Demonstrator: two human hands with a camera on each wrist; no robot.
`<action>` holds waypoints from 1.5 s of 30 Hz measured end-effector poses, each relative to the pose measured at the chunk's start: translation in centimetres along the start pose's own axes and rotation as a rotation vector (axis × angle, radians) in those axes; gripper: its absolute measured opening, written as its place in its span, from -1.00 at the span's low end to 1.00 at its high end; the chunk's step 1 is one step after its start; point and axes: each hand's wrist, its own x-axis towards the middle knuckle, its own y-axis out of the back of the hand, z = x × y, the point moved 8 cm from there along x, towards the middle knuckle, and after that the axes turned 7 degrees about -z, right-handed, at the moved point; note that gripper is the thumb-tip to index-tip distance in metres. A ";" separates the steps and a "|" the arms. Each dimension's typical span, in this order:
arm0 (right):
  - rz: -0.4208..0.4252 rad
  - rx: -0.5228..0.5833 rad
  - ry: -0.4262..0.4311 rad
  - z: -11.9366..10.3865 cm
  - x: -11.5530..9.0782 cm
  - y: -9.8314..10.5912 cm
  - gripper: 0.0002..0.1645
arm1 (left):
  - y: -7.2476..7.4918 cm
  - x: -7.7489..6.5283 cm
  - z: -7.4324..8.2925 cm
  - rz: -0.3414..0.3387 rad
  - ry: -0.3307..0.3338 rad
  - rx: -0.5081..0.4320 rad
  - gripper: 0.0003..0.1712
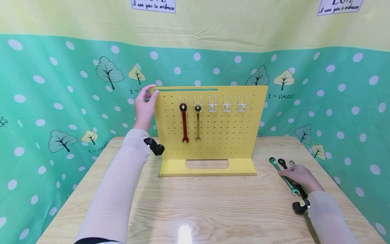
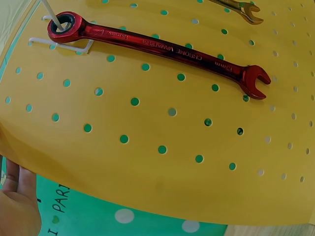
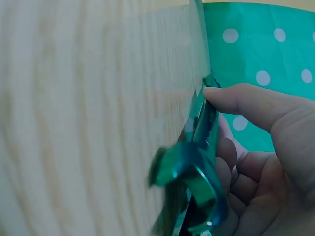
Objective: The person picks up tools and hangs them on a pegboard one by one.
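Note:
At the upper left corner of a yellow pegboard (image 1: 213, 149), my left hand (image 1: 144, 107) grips the edge between thumb and fingers. A red combination wrench (image 1: 184, 125) and a gold one (image 1: 198, 126) hang by their ring ends from white hooks on the board; the red one (image 2: 162, 48) fills the left wrist view. My right hand (image 1: 301, 177) pinches a green combination wrench (image 1: 288, 183) by its shank, low over the table at the right. Beside it lie a black wrench (image 1: 282, 163) and a silver wrench (image 1: 292, 163), both partly hidden by that hand.
Three white hooks (image 1: 226, 105) on the board's right side carry no tools. The board's base (image 1: 173, 166) stands on a wooden table (image 1: 213, 203). A green dotted curtain (image 1: 341, 101) hangs behind and along both sides.

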 end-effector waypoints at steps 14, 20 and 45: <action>-0.008 0.029 0.047 0.1 -0.2 0.1 -0.42 | 0.0 0.0 0.0 -0.003 -0.002 -0.004 -0.58; -0.015 0.034 0.057 -0.3 -0.5 0.0 -0.43 | 0.0 -0.1 0.2 -0.002 0.001 0.008 -0.59; 0.007 -0.039 0.226 -5.2 -1.5 -0.8 -0.42 | 0.2 -0.1 0.1 -0.006 0.014 0.014 -0.60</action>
